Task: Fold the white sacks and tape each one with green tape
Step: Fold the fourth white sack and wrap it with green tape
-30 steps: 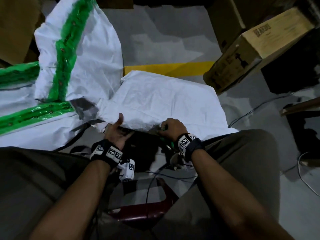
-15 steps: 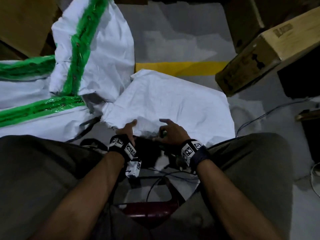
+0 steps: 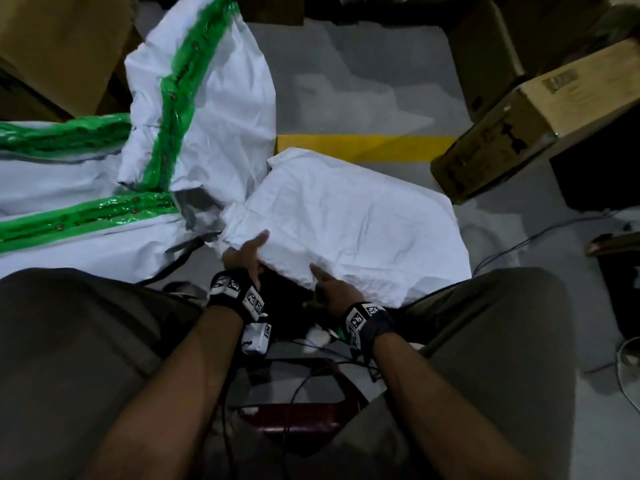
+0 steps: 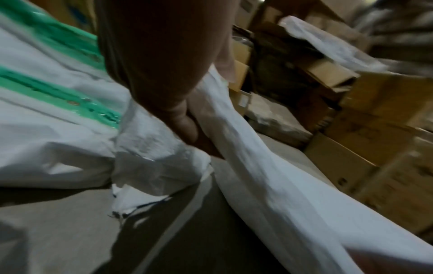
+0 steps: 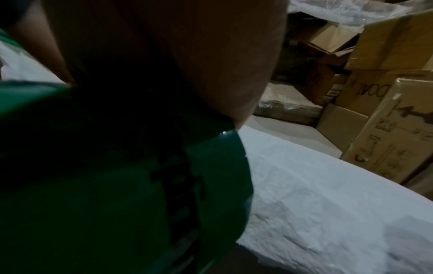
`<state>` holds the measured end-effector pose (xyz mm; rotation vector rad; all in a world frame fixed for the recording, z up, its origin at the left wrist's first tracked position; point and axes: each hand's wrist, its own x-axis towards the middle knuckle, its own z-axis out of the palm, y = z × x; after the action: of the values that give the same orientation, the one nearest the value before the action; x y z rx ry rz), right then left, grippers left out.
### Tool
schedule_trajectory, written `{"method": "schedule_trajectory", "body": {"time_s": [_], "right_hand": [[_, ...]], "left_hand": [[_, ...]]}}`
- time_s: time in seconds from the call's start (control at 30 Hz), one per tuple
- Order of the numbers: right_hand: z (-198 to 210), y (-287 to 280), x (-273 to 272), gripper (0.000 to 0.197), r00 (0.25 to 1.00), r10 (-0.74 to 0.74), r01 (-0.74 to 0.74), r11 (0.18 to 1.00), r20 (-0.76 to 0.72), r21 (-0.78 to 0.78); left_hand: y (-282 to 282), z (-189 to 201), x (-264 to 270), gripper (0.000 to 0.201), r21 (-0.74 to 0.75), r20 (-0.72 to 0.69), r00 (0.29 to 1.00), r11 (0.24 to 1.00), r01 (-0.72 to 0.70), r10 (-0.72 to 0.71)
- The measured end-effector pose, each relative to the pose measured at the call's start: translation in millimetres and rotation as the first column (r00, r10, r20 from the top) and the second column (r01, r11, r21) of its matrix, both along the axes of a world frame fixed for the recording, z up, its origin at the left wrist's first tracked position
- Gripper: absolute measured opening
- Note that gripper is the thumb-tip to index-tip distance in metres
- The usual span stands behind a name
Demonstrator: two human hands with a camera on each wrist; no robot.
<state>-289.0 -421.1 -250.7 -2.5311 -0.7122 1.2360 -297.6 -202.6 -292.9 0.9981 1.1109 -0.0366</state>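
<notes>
While you gripped the folded sack (image 3: 349, 216) on the floor, near your knees:
Your left hand (image 3: 242, 254) clamped its near edge; your right hand (image 3: 332, 292) held the green tape (image 5: 131, 185). Keeping that fold pinned would have helped.

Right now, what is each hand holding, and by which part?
The left hand grips the folded white sack at its near left edge. The right hand holds a green tape roll against its palm; where exactly is hidden.

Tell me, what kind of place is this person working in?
Probably a warehouse or stockroom: cardboard boxes stand stacked around a grey concrete floor marked with a yellow line, and taped white sacks lie piled nearby.
</notes>
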Motion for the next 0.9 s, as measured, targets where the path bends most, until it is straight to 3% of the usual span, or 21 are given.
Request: {"method": "schedule_trajectory", "body": {"time_s": [0.07,0.13,0.23,0.37,0.43,0.5,0.57,0.67,0.77,0.8,0.9], "right_hand": [[-7.9,-3.6,0.1,0.04,1.0,0.019,-0.019,1.0,0.009,0.005],[-12.4,-5.2,-4.0,0.037,0.999,-0.037,0.037,0.998,-0.005,0.059],[-9.6,1.0,-5.0,0.031,0.972,-0.237,0.234,0.952,-0.01,0.196],[10.0,21.3,13.1,0.033,0.878,-0.473,0.456,0.776,-0.076,0.436],[20.4,30.0,26.6,0.03,0.842,-0.525,0.51,0.697,-0.125,0.504],[27.9,39.0,37.0,0.028,0.834,-0.541,0.503,0.661,-0.11,0.557],[31.7,49.2,44.0,0.03,0.834,-0.547,0.489,0.667,-0.077,0.562],[32.6,64.3,47.0,0.031,0.846,-0.532,0.468,0.701,-0.043,0.538],[38.0,75.0,44.1,0.031,0.863,-0.506,0.447,0.745,-0.017,0.495],[40.7,77.4,42.3,0.032,0.871,-0.492,0.436,0.764,-0.008,0.476],[40.8,78.0,40.1,0.039,0.871,-0.491,0.442,0.777,-0.008,0.447]], "left_hand": [[29.5,8.0,3.7,0.061,0.093,0.012,0.997,0.993,-0.072,0.071],[55.1,16.0,8.3,0.06,0.142,-0.065,0.997,0.989,0.043,-0.034],[72.8,17.1,8.0,0.064,0.17,-0.152,0.961,0.952,0.256,-0.231],[57.2,27.0,-1.8,0.084,0.362,0.028,0.951,0.89,0.277,-0.308],[52.6,27.8,-5.1,0.068,0.476,0.107,0.869,0.792,0.382,-0.484],[51.7,34.3,-7.7,0.042,0.518,0.091,0.774,0.693,0.5,-0.627],[51.7,43.4,-6.1,0.033,0.459,0.103,0.76,0.709,0.536,-0.642],[48.3,54.3,1.9,0.034,0.309,0.123,0.756,0.749,0.586,-0.642],[49.4,58.4,5.2,0.019,0.168,0.179,0.759,0.779,0.604,-0.627],[49.6,61.1,5.0,0.012,0.156,0.195,0.747,0.772,0.616,-0.636],[47.0,60.9,2.7,0.017,0.199,0.192,0.741,0.765,0.613,-0.643]]}}
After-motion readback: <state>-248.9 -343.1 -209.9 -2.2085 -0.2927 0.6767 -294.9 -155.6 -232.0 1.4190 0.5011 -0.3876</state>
